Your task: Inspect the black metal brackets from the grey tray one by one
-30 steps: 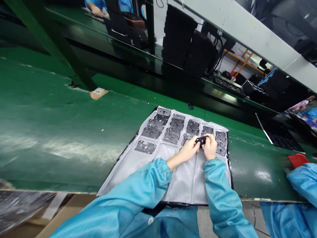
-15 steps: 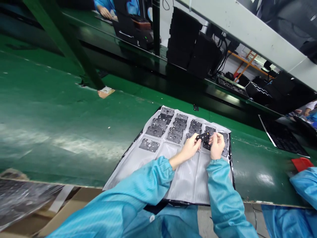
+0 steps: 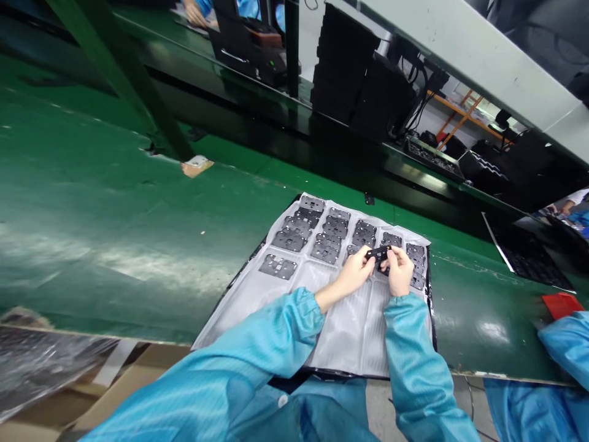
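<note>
A small flat black plate (image 3: 378, 253) is held between my two hands, above the far right part of a tray. My left hand (image 3: 356, 270) pinches its left end. The fingers of my right hand (image 3: 398, 269) are closed on its right end. Below lies the tray lined with a whitish sheet (image 3: 257, 307), where several similar dark plates with small holes (image 3: 291, 239) lie in columns along the far half. One single plate (image 3: 277, 267) sits nearer on the left. My hands hide some plates beneath them.
A green post (image 3: 133, 92) stands on the green bench (image 3: 115, 227) at the left. Black stacked panels (image 3: 345, 67) rise behind. A dark sheet (image 3: 524, 255) and a red bin (image 3: 561, 304) lie to the right, beside a co-worker's blue sleeve (image 3: 568, 344). Cardboard (image 3: 129, 380) is at lower left.
My right hand has moved slightly left, from just beside the black plate onto its right end. My left hand keeps its hold. The view has shifted slightly.
</note>
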Motion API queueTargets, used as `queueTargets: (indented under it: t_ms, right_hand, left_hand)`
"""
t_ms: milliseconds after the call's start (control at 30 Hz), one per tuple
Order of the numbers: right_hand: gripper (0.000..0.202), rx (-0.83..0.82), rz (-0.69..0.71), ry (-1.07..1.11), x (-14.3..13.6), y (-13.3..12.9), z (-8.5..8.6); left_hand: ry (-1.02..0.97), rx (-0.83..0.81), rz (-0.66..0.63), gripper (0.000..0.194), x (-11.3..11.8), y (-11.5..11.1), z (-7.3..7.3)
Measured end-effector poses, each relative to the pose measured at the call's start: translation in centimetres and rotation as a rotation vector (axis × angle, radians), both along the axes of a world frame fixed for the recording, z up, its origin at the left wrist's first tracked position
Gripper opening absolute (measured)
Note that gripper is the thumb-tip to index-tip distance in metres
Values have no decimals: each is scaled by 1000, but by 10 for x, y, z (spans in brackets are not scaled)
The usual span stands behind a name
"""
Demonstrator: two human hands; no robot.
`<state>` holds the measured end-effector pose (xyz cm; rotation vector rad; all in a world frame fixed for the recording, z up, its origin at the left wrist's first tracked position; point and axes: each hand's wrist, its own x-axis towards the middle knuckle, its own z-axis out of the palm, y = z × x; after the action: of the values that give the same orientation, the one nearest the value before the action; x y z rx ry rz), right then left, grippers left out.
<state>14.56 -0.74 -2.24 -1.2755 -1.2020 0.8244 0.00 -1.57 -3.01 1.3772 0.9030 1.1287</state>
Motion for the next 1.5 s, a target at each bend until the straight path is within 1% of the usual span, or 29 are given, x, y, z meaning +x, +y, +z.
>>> queueTargets:
  t_ms: [67,133,267,333,500,600,733,833,933,1033,1133,1233,1300,1367,1433,1500]
  right_hand:
    - [20,-3,-7,-12,0,0,-1]
    - [20,-5,17,-6,2,0,-1]
    - [29,20,81,47,4,-2,0]
    - [30,21,100,72,3,-3,1]
    - [25,-6,55,60,0,-3,5]
    - [24,0,33,73,0,-2,6]
    - [26,-1,17,142,2,0,4]
    - [29,-35,41,197,3,0,4]
    - [27,-64,53,236,3,0,7]
    - [22,-65,20,209,3,-1,8]
    - [18,-37,-28,156,4,-1,8]
    - [17,5,-73,146,3,0,8]
    - [19,14,-112,146,-1,-1,7]
    - [24,3,-150,142,-5,-1,7]
    - [30,-12,-154,142,-10,-2,6]
    - [33,-18,-119,141,-15,-4,5]
  left_hand:
    - [19,19,1,13,0,0,-1]
    - [32,25,2,12,-1,0,0]
    - [45,19,-4,12,-2,-1,2]
    - [36,12,-4,12,-2,-1,2]
    - [9,-13,-11,14,-1,-1,0]
    - [-15,-17,-49,16,0,-1,0]
    - [-82,-35,-127,19,-3,1,5]
    - [-115,-40,-209,20,-6,3,11]
    - [-127,-57,-268,20,-10,5,15]
    - [-126,-69,-299,20,-12,6,17]
    - [-128,-68,-317,20,-12,8,15]
    - [-145,-101,-299,21,-10,9,12]
    - [-204,-173,-263,24,-8,11,12]
    - [-314,-276,-223,30,-7,13,13]
    - [-427,-352,-171,33,-7,14,16]
    - [-492,-369,-96,31,-8,15,17]
